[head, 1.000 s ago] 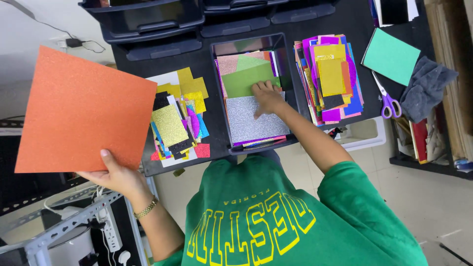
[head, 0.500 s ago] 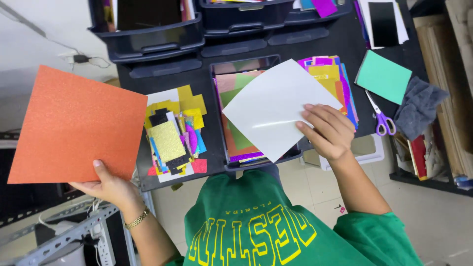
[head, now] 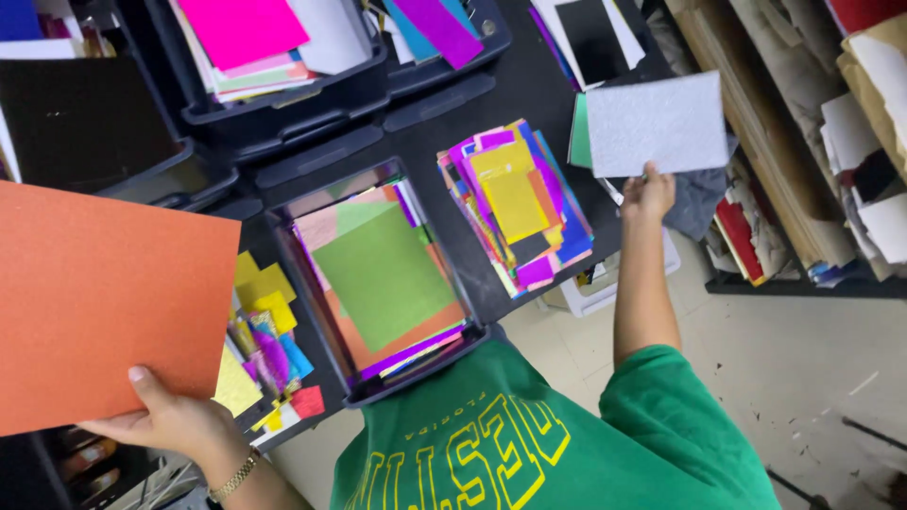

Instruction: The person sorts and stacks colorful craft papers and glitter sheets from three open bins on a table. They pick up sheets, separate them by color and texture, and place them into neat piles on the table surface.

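My left hand (head: 170, 416) grips the lower edge of a large orange glitter sheet (head: 104, 302), held out over the left end of the black table. My right hand (head: 648, 194) is stretched out to the right and holds a silver-grey glitter sheet (head: 657, 123) by its bottom edge, above a teal sheet (head: 578, 132) and a grey cloth. Between my arms stands a black bin (head: 283, 222) with stacked coloured sheets, a green sheet (head: 383, 274) on top. My green shirt fills the bottom of the view.
A pile of mixed coloured paper (head: 518, 203) lies right of the bin and small scraps (head: 265, 340) lie left of it. Black trays (head: 283, 104) with pink, white and purple sheets stand behind. Shelves with paper and boards (head: 803, 142) line the right side.
My right hand lifted the silver sheet out of the bin and swung it out to the right, past the mixed pile. The green sheet is now uncovered. The orange sheet stayed in my left hand.
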